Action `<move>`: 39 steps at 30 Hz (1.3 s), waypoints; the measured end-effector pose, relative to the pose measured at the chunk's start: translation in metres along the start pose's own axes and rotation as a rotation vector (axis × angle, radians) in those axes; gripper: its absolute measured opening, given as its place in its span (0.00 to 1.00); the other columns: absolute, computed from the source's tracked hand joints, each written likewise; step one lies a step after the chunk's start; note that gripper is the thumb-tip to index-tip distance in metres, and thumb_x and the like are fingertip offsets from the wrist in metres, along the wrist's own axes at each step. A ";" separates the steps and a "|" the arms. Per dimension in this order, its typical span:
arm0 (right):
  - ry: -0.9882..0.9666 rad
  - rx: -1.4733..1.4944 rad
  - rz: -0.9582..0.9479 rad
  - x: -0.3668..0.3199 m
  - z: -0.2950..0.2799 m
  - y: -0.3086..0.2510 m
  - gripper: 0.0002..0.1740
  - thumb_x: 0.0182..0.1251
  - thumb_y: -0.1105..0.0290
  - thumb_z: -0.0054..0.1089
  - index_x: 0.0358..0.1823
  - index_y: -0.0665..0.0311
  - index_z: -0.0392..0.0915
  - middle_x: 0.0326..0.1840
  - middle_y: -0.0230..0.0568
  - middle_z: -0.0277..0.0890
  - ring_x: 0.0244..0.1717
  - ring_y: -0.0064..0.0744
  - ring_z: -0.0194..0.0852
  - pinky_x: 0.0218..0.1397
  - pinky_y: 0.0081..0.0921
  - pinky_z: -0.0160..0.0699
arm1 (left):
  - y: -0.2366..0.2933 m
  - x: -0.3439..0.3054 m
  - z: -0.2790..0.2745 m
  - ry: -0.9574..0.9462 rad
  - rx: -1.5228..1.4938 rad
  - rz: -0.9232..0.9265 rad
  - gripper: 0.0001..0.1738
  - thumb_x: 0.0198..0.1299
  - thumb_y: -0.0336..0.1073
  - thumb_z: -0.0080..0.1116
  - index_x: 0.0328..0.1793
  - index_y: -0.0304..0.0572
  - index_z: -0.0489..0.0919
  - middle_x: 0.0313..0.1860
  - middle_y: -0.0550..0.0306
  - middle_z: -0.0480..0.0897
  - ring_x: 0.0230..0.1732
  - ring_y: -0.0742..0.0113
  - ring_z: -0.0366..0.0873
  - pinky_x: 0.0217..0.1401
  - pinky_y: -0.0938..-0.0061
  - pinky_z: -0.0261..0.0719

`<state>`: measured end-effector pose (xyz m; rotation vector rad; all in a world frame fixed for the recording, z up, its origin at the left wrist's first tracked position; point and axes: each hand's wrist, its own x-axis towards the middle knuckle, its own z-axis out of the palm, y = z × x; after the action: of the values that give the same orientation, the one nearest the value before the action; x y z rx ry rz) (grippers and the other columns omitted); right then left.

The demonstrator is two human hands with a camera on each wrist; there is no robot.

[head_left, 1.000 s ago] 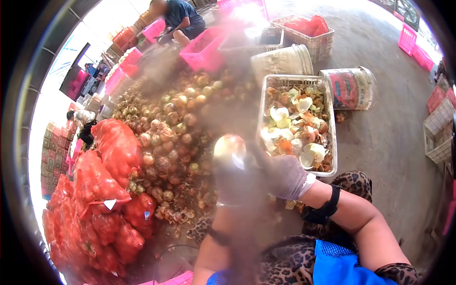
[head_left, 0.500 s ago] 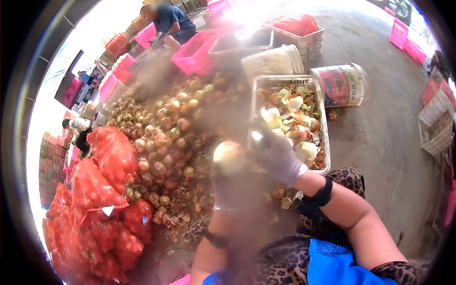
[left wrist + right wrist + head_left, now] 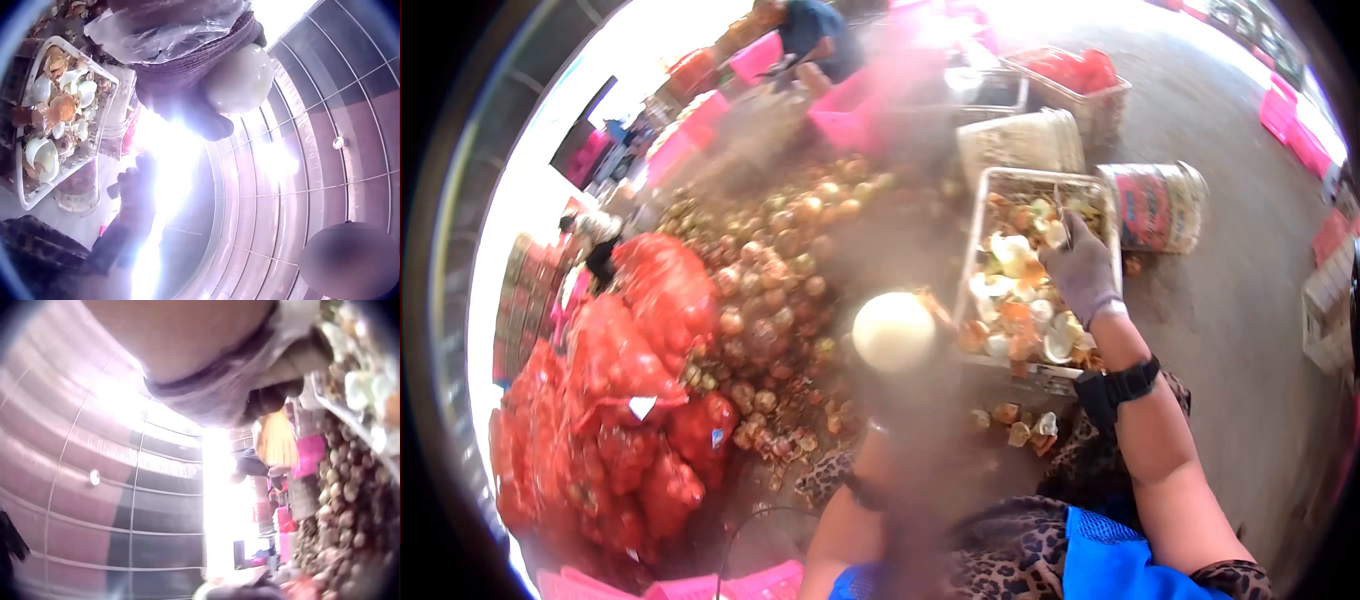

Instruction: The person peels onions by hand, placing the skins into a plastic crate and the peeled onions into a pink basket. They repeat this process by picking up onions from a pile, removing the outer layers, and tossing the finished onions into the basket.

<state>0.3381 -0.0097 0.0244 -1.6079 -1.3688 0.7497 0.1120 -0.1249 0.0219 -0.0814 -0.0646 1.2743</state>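
Observation:
A pale, peeled onion [image 3: 894,331] [image 3: 240,80] sits in my gloved left hand [image 3: 890,395] [image 3: 187,84], whose fingers curl round it; haze blurs this hand in the head view. My gloved right hand [image 3: 1084,270] [image 3: 281,369] is over the white crate [image 3: 1112,215] of onion skins, fingers curled. A thin, blade-like knife [image 3: 1058,197] points up from it, its handle hidden. A yellowish piece of skin [image 3: 278,440] shows by the fingertips in the right wrist view; whether they touch it is unclear.
A heap of unpeeled onions [image 3: 760,290] lies left of centre, with red net sacks [image 3: 620,400] beside it. Behind the crate are a tipped white bucket [image 3: 1020,145] and a labelled bucket [image 3: 1150,207]. Pink crates [image 3: 840,115] and a crouching person [image 3: 810,40] are farther back.
My right hand has moved away from the left hand, up and right over the crate. The left hand still holds the onion, which now shows a whiter side. The head view has shifted.

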 end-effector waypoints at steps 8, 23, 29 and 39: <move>-0.780 0.427 -0.353 -0.105 0.018 -0.076 0.26 0.59 0.74 0.60 0.62 0.65 0.70 0.22 0.22 0.67 0.23 0.12 0.63 0.27 0.11 0.66 | 0.021 -0.066 0.015 0.072 0.223 0.080 0.48 0.46 0.75 0.60 0.61 0.41 0.73 0.62 0.46 0.73 0.56 0.51 0.76 0.57 0.56 0.81; -0.926 0.287 -0.302 -0.124 -0.005 -0.059 0.36 0.64 0.66 0.54 0.74 0.59 0.58 0.20 0.27 0.67 0.22 0.19 0.67 0.27 0.26 0.73 | 0.004 -0.267 0.120 0.186 1.675 0.538 0.44 0.54 0.72 0.53 0.60 0.41 0.74 0.53 0.44 0.78 0.49 0.54 0.80 0.51 0.60 0.82; -1.276 0.351 -1.039 -0.235 0.008 -0.126 0.44 0.64 0.56 0.60 0.75 0.66 0.50 0.40 0.48 0.80 0.36 0.45 0.83 0.40 0.34 0.80 | -0.011 -0.270 0.131 0.169 1.802 0.574 0.41 0.58 0.71 0.51 0.60 0.40 0.74 0.51 0.44 0.79 0.48 0.55 0.81 0.50 0.61 0.83; -1.336 0.515 -0.549 -0.263 0.009 -0.150 0.33 0.71 0.67 0.54 0.75 0.60 0.55 0.46 0.42 0.82 0.38 0.33 0.83 0.43 0.26 0.82 | 0.005 -0.303 0.128 -0.082 2.172 0.545 0.59 0.50 0.52 0.72 0.77 0.39 0.44 0.56 0.44 0.76 0.50 0.57 0.79 0.54 0.65 0.78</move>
<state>0.2068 -0.2612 0.1314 -0.1262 -2.0874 1.7477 0.0073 -0.4107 0.1480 1.8963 1.3267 1.2572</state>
